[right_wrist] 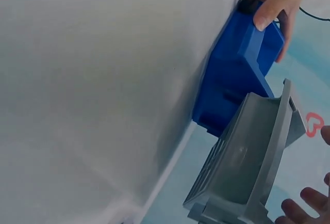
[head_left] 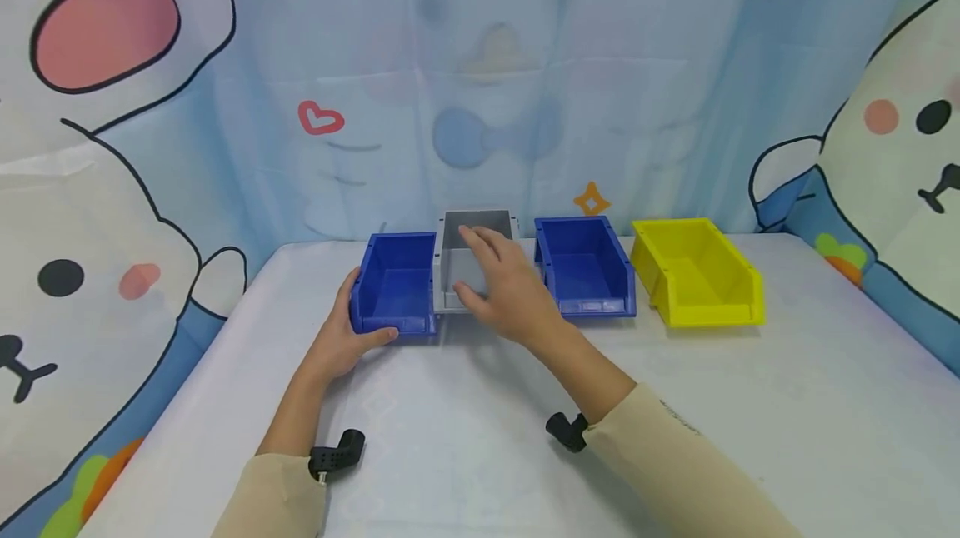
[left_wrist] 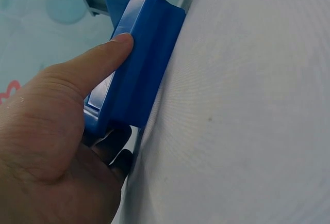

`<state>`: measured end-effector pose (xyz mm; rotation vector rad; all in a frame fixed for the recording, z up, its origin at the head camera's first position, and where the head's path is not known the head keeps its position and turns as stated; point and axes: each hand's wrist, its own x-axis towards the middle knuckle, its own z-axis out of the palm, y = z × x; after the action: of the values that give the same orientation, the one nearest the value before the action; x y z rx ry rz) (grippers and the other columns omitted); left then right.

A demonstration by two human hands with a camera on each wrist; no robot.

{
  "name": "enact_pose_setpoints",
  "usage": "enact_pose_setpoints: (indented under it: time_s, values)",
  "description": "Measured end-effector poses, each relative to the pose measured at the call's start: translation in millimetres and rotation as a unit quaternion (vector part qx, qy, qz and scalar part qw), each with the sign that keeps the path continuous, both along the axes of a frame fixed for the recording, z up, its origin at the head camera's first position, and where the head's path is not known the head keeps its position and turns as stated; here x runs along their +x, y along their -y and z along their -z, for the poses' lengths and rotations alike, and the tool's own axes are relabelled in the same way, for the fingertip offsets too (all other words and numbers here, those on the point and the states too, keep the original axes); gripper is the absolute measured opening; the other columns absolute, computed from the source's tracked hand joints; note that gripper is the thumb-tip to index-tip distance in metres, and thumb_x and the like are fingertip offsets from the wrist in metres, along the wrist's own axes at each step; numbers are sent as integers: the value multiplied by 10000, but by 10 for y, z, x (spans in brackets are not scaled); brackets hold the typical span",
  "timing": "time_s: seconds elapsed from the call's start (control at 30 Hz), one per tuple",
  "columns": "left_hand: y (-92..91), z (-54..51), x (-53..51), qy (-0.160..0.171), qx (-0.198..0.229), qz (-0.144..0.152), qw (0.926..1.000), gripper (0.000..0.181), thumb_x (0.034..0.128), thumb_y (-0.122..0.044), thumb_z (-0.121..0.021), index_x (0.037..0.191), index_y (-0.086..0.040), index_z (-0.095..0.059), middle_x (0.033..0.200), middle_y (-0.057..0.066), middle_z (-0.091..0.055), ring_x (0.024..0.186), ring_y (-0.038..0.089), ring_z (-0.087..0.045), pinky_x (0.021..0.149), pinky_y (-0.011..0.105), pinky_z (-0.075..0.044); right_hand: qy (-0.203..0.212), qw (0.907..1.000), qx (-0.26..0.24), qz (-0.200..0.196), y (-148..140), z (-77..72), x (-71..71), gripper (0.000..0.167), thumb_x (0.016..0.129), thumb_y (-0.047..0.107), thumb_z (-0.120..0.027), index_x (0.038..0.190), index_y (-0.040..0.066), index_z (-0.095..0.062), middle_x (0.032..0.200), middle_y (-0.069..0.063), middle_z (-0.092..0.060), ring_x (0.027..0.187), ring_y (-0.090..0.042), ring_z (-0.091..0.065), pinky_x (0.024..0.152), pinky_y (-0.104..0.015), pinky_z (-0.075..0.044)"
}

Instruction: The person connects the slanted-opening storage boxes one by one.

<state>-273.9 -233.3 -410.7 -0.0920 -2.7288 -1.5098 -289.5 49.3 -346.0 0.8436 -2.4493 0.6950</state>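
Note:
My left hand (head_left: 341, 344) grips the left blue bin (head_left: 396, 284), its thumb on the front lip and its fingers along the left side. In the left wrist view the thumb presses the lip of that blue bin (left_wrist: 147, 59). Over the grey bin (head_left: 459, 259), just right of the blue one, my right hand (head_left: 517, 292) hovers with fingers spread, holding nothing. The right wrist view shows the grey bin (right_wrist: 240, 162) beside the blue bin (right_wrist: 229, 74), with the fingertips of my right hand (right_wrist: 312, 206) at the right edge.
Another blue bin (head_left: 585, 267) stands right of the grey one, and a yellow bin (head_left: 701, 276) stands farther right. All are near the back of the white table (head_left: 480, 438). A printed curtain (head_left: 375, 38) hangs behind it.

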Motion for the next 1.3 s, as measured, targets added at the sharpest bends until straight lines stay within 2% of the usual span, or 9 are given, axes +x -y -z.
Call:
enact_pose_setpoints:
  time_s: [0.1,0.17,0.23,0.33,0.47,0.7,1.0,1.17,1.3]
  values:
    - [3,-10,7,9,-16,-20,10000,1173,877,-321,-825,1669,-322,39,1736,180,-94,1575,453,-166,1249,663,-165,197,9995,234,-123,66,4,-36,750,988,315,-692,1620,131,-334,1616,-159,-398,1206,-359,-633,864,-454,-600]
    - [0,-14,17,26,-16,-11,10000,1177,879,-325,-824,1670,-313,47,1735,186,-92,1575,459,-162,1247,668,-165,508,9979,371,-150,101,6,-57,778,998,365,-674,1641,159,-287,1664,-137,-331,968,-315,-704,680,-381,-584]
    - [-5,-16,21,42,5,7,10000,1180,881,-326,-822,1670,-307,54,1736,189,-87,1576,462,-157,1246,671,-162,835,9952,494,-153,130,6,-79,817,1001,410,-662,1659,180,-236,1704,-115,-256,782,-257,-693,593,-326,-529]
    - [-17,-16,22,35,53,36,10000,1177,885,-325,-818,1670,-305,58,1738,184,-76,1579,460,-148,1248,669,-158,1236,9901,649,-154,163,1,-107,864,1002,449,-652,1676,209,-168,1741,-79,-159,741,-214,-688,609,-310,-517]
    - [-32,-15,29,25,40,24,10000,1173,885,-336,-817,1669,-310,56,1740,180,-70,1578,466,-147,1246,674,-160,1443,9851,919,-180,203,1,-132,878,1003,467,-643,1681,233,-137,1754,-44,-116,813,-203,-706,709,-348,-565]
    - [-30,-18,45,73,-86,-13,9999,1180,885,-364,-815,1667,-319,67,1740,186,-65,1577,476,-138,1239,685,-163,1651,9784,1233,-142,245,1,-139,822,1007,460,-644,1671,272,-198,1754,28,-110,641,-152,-623,751,-373,-568]
    - [-14,-18,52,72,-91,35,9999,1185,887,-373,-813,1666,-311,76,1738,193,-60,1578,480,-131,1240,685,-160,1813,9755,1240,-93,268,10,-129,824,1001,458,-660,1668,282,-210,1753,45,-103,863,-218,-725,900,-444,-585]
    - [-18,-16,52,62,-78,47,9999,1180,888,-365,-810,1666,-310,75,1738,194,-63,1577,480,-136,1241,684,-160,1872,9741,1264,-96,271,19,-128,828,1004,458,-656,1671,284,-197,1754,41,-97,952,-253,-739,918,-454,-584]
    - [-17,-16,50,86,-75,24,9999,1184,886,-375,-811,1665,-317,78,1737,194,-63,1574,484,-138,1238,687,-163,1971,9719,1283,-86,278,22,-125,831,1007,456,-653,1672,285,-186,1755,48,-80,1107,-306,-722,1010,-498,-552]
